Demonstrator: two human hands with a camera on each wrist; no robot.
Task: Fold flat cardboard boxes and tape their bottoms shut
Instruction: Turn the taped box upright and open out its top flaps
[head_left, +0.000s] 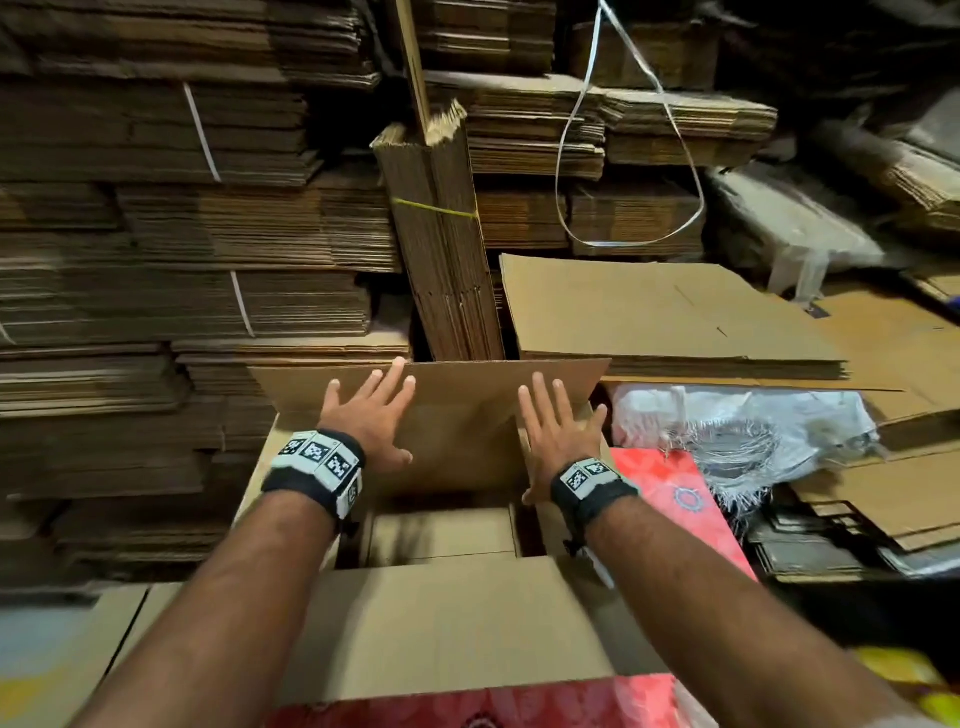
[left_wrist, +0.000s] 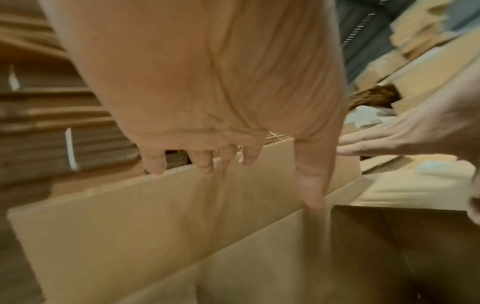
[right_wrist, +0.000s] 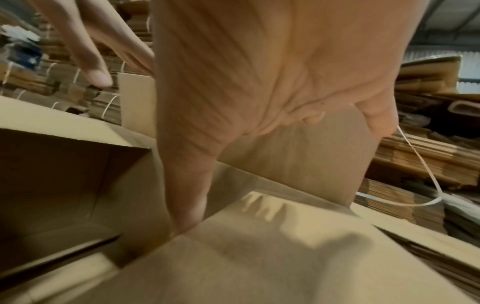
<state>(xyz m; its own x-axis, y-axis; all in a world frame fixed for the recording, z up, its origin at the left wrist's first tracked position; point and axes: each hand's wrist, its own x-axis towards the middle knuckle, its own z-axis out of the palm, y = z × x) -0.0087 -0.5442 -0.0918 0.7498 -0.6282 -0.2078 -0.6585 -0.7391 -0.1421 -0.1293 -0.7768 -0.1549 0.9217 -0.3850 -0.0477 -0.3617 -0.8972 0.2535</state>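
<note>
Both palms are lying flat with fingers spread and straight, grasping nothing; the left hand (head_left: 371, 415) and the right hand (head_left: 558, 434) are pressing side by side on the far flap (head_left: 457, 410) of an erected cardboard box (head_left: 441, 629) that is sitting directly in front of the person, open end up; the flap is standing tilted, its long axis running left to right across the person's reach, and its hinge line is lying below the wrists, towards the body; the near flap (head_left: 452, 613) is lying folded outward between the forearms, and the dark interior of the box is showing between the two; from the left wrist view the fingertips (left_wrist: 205, 164) are reaching just to the flap's free edge, thumb pointing down along its face; the right wrist view is showing a side flap (right_wrist: 259, 257) under that thumb, though blur is making contact uncertain; judging from this, the flap is being pushed down over the opening, so the coming move is turning on the hands pressing towards the body and downward, both sharing the load evenly since they are equally near; stacks of flat cartons (head_left: 182, 260) are rising just beyond, a loose white strap (head_left: 623, 156) is hanging over them, and no tape is visible.
</note>
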